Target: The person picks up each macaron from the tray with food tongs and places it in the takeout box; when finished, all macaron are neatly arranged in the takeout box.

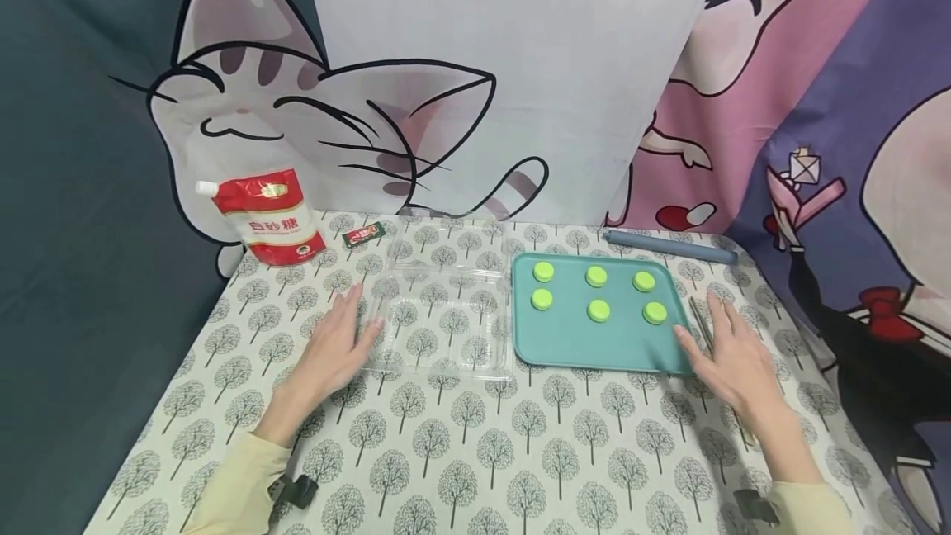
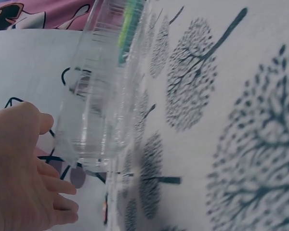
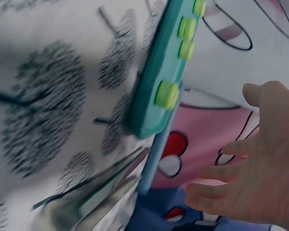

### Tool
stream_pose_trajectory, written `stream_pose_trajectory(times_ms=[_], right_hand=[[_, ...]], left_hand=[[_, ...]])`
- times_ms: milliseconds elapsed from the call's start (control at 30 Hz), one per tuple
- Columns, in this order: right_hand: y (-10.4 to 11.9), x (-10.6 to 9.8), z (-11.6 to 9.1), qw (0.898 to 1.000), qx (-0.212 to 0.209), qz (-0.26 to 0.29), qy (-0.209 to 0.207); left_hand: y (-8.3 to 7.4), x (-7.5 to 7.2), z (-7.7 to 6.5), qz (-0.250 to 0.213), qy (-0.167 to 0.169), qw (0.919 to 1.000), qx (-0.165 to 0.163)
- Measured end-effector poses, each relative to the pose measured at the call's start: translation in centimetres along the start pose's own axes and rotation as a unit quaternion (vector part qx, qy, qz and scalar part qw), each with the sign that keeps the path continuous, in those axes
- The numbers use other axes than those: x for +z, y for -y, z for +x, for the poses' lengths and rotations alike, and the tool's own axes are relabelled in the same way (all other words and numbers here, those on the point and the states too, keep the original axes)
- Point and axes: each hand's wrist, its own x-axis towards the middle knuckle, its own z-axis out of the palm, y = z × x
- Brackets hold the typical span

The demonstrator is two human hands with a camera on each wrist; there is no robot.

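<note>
My left hand [image 1: 330,353] is held with fingers straight beside the left edge of a clear plastic clamshell box [image 1: 438,371], whose lid [image 1: 449,242] lies open toward the back. In the left wrist view the hand [image 2: 19,166] appears empty near the box wall [image 2: 89,130]. To the box's right is a teal tray [image 1: 560,347] bearing several light-green macaron-like discs [image 1: 598,310] in two rows. By the tray's right edge hovers my right hand [image 1: 735,366], fingers extended and holding nothing. Partly under it lies a long, thin tong-like utensil [image 1: 699,320], blurred in the right wrist view.
A red-and-white sugar pouch [image 1: 275,221] with a white cap stands at the back left. Near it lies a small red-and-green packet [image 1: 364,234]. A blue-grey rod [image 1: 669,247] lies behind the tray. Printed cloths hang behind the tree-patterned tablecloth [image 1: 461,461].
</note>
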Motion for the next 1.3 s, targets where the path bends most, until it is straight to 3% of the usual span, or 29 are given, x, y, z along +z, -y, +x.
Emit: stream_pose_trajectory(times_ms=[567,900,1300], right_hand=[[-6.2,1.3,-2.2,0.997,0.073,-0.017,0.037],[-6.9,1.7,-2.0,0.995,0.074,-0.023,0.068],[-7.1,2.3,-1.3,0.997,0.063,-0.010,0.048]], left_hand=[[0.5,2.1,0.2,-0.124,-0.030,0.9918,-0.008],[0.8,2.6,0.3,-0.171,-0.034,0.9846,0.010],[0.7,2.7,0.4,-0.194,-0.020,0.9807,0.014]])
